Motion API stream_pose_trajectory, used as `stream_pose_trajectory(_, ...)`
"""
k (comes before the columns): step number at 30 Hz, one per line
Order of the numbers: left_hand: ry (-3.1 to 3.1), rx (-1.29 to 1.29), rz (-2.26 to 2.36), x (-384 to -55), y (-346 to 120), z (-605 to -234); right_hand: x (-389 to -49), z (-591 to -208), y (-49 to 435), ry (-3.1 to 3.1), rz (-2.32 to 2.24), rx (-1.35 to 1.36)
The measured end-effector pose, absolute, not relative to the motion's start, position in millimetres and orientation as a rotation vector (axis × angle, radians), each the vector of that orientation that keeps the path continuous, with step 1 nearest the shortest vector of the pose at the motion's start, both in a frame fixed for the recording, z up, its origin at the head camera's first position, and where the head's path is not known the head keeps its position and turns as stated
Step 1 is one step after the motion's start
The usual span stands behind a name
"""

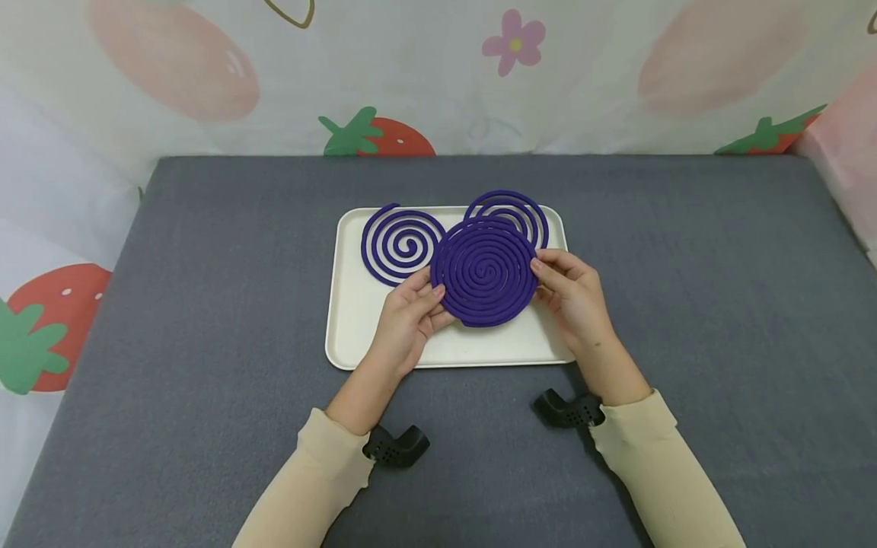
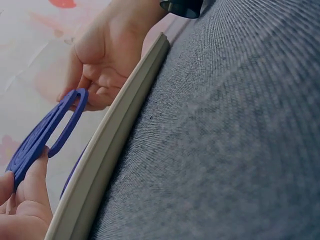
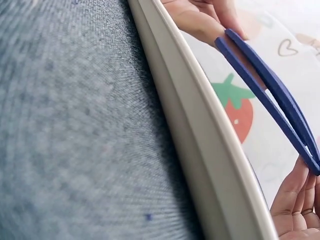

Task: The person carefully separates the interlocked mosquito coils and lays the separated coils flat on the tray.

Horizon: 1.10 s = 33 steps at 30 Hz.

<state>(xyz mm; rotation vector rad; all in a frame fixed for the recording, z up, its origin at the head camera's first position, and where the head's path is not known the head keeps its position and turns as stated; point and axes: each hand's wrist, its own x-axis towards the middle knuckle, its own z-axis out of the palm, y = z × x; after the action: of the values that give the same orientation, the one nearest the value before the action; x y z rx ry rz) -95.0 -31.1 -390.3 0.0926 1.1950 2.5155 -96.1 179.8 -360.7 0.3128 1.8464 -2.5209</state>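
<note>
A dense purple double mosquito coil (image 1: 485, 272) is held above the white tray (image 1: 384, 335), tilted. My left hand (image 1: 411, 316) pinches its left edge, thumb on the front face and fingers behind. At the opposite edge, my right hand (image 1: 572, 297) pinches it between thumb and fingers. The right wrist view shows two layers of the coil (image 3: 270, 95) standing slightly apart, with a narrow gap between them. A single loose-wound coil (image 1: 407, 247) lies on the tray's left part. Another single coil (image 1: 507, 193) lies at the back right, overhanging the rim and partly hidden by the held one.
Grey cloth (image 1: 205, 320) covers the table under the tray. A printed curtain (image 1: 582, 76) with strawberries and flowers hangs behind the table's back edge. Black wrist cameras (image 1: 397, 447) are strapped at both cuffs. Tiny blue crumbs (image 3: 148, 217) lie on the cloth in the right wrist view.
</note>
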Motion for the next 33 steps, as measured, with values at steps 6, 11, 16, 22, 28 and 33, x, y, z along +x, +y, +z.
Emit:
stream_pose_trajectory(6, 1.112, 0.117, 2.517, -96.3, -33.1, -390.7, -96.6, -361.3, 179.7, 1.845, -2.530, 0.293)
stream_pose_trajectory(11, 1.056, 0.118, 2.529, -96.2, -34.2, -390.9, -96.9, -361.7, 179.7, 1.845, -2.533, 0.287)
stream_pose_trajectory(16, 1.082, 0.152, 2.521, -95.1, -33.5, -389.3, -97.6, -361.4, 181.0, 1.760, -2.567, 0.317)
stream_pose_trajectory(22, 1.179, 0.217, 2.472, -93.9, -32.4, -388.2, -98.4, -359.8, 184.0, 1.687, -2.587, 0.344)
stream_pose_trajectory(28, 1.297, 0.241, 2.436, -93.9, -31.8, -390.2, -98.3, -360.1, 185.7, 1.673, -2.574, 0.345)
stream_pose_trajectory(33, 1.324, 0.238, 2.435, -93.8, -31.5, -390.7, -98.1, -360.5, 185.7, 1.665, -2.575, 0.337)
